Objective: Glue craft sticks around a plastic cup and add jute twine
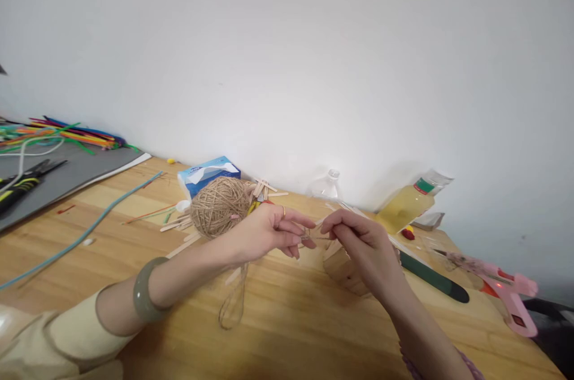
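A thin strand of twine runs between my two hands above the table. My left hand has its thumb and fingers bent around the strand at the fingertips. My right hand pinches the strand between thumb and forefinger, a short way to the right. The big ball of twine sits just behind my left forearm, and a loose loop of twine trails on the table below my left wrist. Partly hidden behind my right hand is a wooden block.
Behind lie a blue tissue pack, wooden sticks and a clear bottle. To the right are a yellow liquid bottle, a dark green strip and a pink glue gun. Pliers and pipe cleaners are left.
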### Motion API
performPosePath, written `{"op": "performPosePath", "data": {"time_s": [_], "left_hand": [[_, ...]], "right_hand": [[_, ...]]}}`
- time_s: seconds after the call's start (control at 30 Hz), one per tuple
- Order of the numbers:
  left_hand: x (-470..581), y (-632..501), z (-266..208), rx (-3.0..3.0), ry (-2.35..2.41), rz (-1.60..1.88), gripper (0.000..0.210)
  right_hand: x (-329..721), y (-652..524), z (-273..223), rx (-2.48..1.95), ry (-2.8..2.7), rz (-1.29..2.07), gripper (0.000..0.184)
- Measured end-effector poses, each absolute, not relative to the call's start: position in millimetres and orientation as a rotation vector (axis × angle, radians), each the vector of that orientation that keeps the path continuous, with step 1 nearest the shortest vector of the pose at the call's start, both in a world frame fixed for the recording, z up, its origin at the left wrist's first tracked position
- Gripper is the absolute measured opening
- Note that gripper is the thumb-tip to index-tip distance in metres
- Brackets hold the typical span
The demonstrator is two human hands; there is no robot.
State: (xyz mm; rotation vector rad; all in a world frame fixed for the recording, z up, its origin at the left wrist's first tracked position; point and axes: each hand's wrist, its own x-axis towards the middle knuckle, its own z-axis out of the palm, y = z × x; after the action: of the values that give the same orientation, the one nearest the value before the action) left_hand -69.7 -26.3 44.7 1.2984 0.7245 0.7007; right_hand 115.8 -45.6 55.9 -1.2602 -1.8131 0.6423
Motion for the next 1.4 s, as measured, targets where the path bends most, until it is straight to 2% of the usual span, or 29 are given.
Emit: {"op": "performPosePath", "data": {"time_s": [0.17,0.33,0.43,0.5,0.6,0.9,1.07,1.17,1.4], "left_hand": [[-70,-28,43,1.395,0.717,0.757,0.028],[-73,-28,41,1.448,0.702,0.712,0.031],[-73,-28,43,1.438,0.682,0.671,0.034],[-74,-29,45,1.423,0.65,0.643,0.036],[-74,-28,47,1.403,0.618,0.619,0.034],[-74,-15,36,1.415,0.706,0.736,0.025],[-72,-13,30,1.43,0.741,0.777,0.02],[-69,-15,29,1.48,0.776,0.794,0.019],[-68,-22,36,1.457,0.857,0.783,0.027]], "right_hand": [[115,-45,50,-1.26,-2.11,0.221,0.026],[113,-47,47,-1.214,-2.262,0.128,0.034],[111,-48,45,-1.21,-2.286,0.103,0.025],[111,-47,45,-1.187,-2.312,0.185,0.018],[112,-44,50,-1.171,-2.219,0.444,0.019],[132,-28,57,-1.093,-1.368,1.394,0.02],[143,-22,58,-0.825,-0.912,1.592,0.013],[139,-23,57,-0.71,-0.783,1.713,0.019],[137,-28,67,-0.481,-0.403,1.741,0.019]]}}
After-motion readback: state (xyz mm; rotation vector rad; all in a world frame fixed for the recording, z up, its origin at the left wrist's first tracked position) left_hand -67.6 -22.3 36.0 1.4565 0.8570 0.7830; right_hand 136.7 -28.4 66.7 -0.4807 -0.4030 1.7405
